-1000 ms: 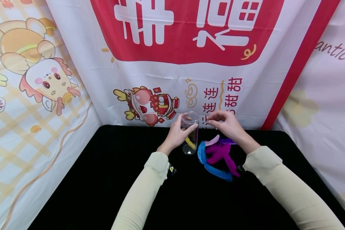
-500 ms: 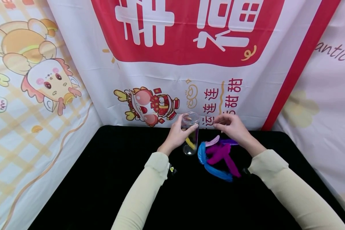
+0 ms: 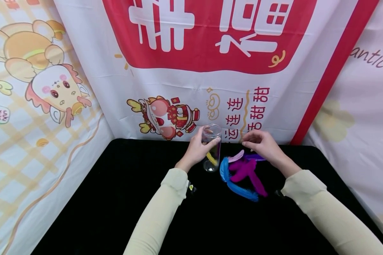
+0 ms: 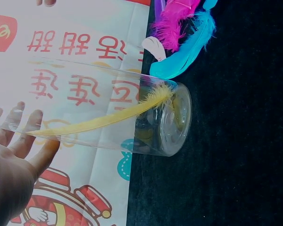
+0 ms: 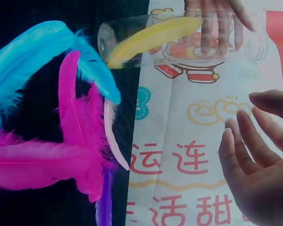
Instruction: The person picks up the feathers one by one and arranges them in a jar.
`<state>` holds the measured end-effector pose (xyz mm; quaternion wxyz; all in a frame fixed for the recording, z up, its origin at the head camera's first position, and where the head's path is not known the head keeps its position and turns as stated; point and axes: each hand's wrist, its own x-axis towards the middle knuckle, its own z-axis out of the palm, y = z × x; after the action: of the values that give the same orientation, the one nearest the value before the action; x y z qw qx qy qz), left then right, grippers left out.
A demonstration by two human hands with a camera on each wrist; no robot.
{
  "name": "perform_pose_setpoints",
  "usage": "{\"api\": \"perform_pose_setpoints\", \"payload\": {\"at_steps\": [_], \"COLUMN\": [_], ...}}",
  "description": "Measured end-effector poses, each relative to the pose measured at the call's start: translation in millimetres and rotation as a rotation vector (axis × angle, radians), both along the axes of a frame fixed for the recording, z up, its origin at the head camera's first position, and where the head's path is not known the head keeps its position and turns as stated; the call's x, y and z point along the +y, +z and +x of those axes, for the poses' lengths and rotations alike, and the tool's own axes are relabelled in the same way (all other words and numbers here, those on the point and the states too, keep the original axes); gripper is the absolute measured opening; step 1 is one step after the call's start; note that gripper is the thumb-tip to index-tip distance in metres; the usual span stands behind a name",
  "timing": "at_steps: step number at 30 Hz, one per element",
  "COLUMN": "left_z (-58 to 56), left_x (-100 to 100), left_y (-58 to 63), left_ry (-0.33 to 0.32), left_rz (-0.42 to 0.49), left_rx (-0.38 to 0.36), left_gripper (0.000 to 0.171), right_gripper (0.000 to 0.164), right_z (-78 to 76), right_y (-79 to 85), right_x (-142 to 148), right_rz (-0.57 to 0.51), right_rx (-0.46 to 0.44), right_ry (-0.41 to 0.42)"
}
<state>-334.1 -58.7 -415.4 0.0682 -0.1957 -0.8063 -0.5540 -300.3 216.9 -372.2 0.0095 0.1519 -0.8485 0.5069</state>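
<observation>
My left hand (image 3: 195, 148) grips a tall clear jar (image 3: 215, 153) around its upper part, holding it upright on the black table. Inside the jar a single yellow feather (image 4: 104, 121) leans along the wall, its fluffy end at the base. To the jar's right, my right hand (image 3: 264, 146) hangs in the air; the right wrist view shows its fingers (image 5: 259, 150) loosely bent, with nothing between them and the thumb. Below that hand lies a loose pile: blue feathers (image 3: 242, 191), magenta feathers (image 3: 244, 171), a pale pink feather (image 3: 236, 156) and a purple feather (image 3: 254, 157).
The black-covered table (image 3: 121, 198) runs up to a printed white and red cloth (image 3: 178, 85) hanging close behind the jar. More printed cloth stands along the left side (image 3: 83, 141) and the right side (image 3: 354, 141).
My right hand has drawn away from the jar, moving right and slightly down toward the near side. The left hand, the jar with its yellow feather and the pile have stayed in place.
</observation>
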Motion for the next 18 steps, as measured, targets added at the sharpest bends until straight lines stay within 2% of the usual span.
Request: {"api": "perform_pose_setpoints", "payload": {"at_steps": [7, 18], "left_z": [0.5, -0.9], "left_x": [0, 0], "left_y": [0.1, -0.7], "left_ry": [-0.003, -0.012], "left_rz": [-0.003, 0.002], "left_rx": [0.009, -0.002], "left_gripper": [0.069, 0.07], "right_gripper": [0.022, 0.023], "right_z": [1.6, 3.4], "right_y": [-4.4, -15.3], "right_x": [6, 17], "right_rz": [0.032, 0.065], "right_rx": [-0.052, -0.05], "right_ry": [-0.017, -0.031]}}
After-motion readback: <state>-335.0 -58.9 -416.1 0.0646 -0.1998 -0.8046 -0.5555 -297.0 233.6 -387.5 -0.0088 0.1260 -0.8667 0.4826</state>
